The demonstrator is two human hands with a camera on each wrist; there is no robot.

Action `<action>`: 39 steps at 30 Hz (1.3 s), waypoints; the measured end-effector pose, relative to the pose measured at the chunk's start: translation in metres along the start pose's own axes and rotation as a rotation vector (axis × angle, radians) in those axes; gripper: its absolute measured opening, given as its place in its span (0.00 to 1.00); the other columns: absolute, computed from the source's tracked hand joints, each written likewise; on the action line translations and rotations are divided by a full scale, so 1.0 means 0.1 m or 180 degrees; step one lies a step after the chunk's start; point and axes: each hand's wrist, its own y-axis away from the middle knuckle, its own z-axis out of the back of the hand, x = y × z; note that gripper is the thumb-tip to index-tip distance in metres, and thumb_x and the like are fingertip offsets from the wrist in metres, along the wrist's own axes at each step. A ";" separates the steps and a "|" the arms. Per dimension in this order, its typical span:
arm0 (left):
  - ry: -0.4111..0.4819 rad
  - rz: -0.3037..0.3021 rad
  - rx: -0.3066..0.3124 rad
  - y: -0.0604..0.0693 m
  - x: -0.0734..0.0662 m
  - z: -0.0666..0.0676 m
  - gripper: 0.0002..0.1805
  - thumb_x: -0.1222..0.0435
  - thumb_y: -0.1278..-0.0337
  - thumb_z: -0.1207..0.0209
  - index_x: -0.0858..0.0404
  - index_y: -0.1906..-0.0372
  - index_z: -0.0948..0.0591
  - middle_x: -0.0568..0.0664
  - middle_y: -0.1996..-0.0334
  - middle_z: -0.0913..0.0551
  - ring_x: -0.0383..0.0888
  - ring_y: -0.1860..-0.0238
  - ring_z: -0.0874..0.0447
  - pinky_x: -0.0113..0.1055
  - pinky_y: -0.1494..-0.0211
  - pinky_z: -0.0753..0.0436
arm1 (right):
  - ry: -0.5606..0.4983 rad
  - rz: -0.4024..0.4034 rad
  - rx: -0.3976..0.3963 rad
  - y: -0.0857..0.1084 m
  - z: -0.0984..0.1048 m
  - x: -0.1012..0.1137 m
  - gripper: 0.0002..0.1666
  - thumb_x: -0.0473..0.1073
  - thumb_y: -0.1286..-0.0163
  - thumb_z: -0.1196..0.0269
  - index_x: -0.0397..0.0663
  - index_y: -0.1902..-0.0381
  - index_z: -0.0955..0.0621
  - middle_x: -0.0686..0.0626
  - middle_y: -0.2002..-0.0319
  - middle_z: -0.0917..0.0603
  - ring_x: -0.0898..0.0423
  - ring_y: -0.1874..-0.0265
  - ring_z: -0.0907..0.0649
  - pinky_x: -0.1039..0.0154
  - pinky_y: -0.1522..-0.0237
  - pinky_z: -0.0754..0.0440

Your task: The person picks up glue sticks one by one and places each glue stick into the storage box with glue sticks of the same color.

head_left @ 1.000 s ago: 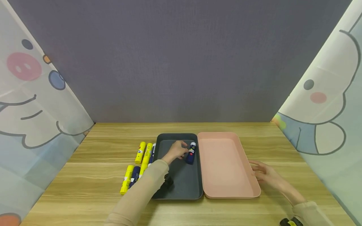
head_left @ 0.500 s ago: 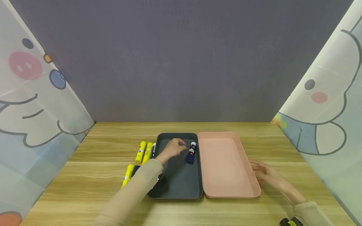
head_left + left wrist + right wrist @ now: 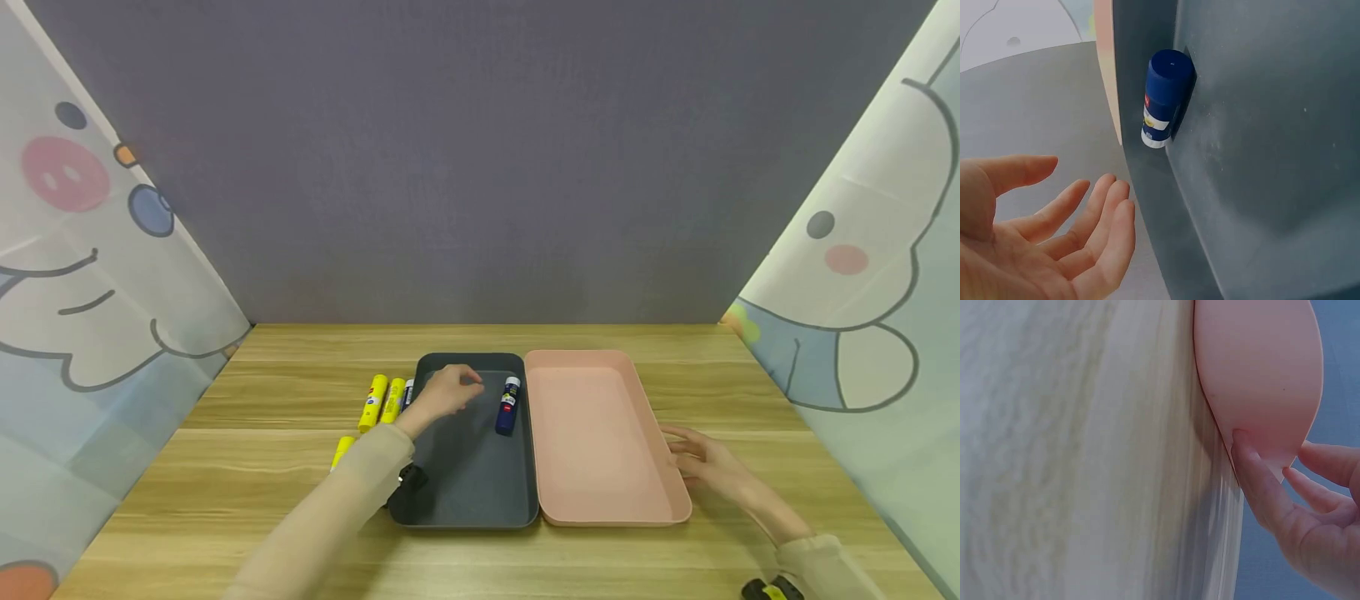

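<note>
The wood-grain surface (image 3: 300, 358) carries a pink tray (image 3: 600, 442) and a dark grey tray (image 3: 480, 496), the right hand (image 3: 703, 463), grip unclenched, touches the former, and the left hand (image 3: 447, 391), grip relaxed and empty, could, swinging right, roll the navy glue stick (image 3: 507, 406) inside the latter's right wall.

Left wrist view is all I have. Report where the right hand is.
Observer: The right hand is beside the pink tray, a finger touching its outer side.
Operator: Now tell me what lies left of the dark tray.
Observer: Yellow tubes lie there on the table.
Operator: I see one blue tube. Look for others.
Observer: A second blue tube shows between the yellow tubes and the dark tray, partly hidden.
</note>
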 end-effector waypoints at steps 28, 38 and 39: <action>0.0011 -0.0121 -0.0290 0.26 0.22 0.46 0.14 0.66 0.41 0.50 0.69 0.52 0.25 0.59 0.64 0.22 0.49 0.72 0.22 0.37 0.70 0.21 | 0.0017 0.0044 0.0017 0.00 0.00 0.00 0.29 0.35 0.32 0.53 0.21 0.41 0.48 0.17 0.50 0.38 0.67 0.61 0.21 0.59 0.65 0.19; -0.0043 -0.0112 -0.0517 0.36 0.45 0.64 0.15 0.68 0.41 0.51 0.72 0.53 0.25 0.64 0.63 0.23 0.48 0.81 0.29 0.32 0.82 0.32 | -0.0022 0.0142 0.0064 0.01 0.00 -0.01 0.28 0.34 0.31 0.54 0.22 0.40 0.48 0.16 0.50 0.39 0.67 0.60 0.21 0.58 0.65 0.19; -0.0039 -0.0091 -0.0524 0.37 0.47 0.66 0.15 0.68 0.41 0.51 0.72 0.52 0.25 0.64 0.63 0.24 0.48 0.81 0.30 0.32 0.82 0.32 | -0.0023 0.0139 0.0063 0.01 0.01 -0.01 0.28 0.34 0.32 0.54 0.22 0.40 0.48 0.16 0.50 0.39 0.67 0.60 0.21 0.58 0.65 0.19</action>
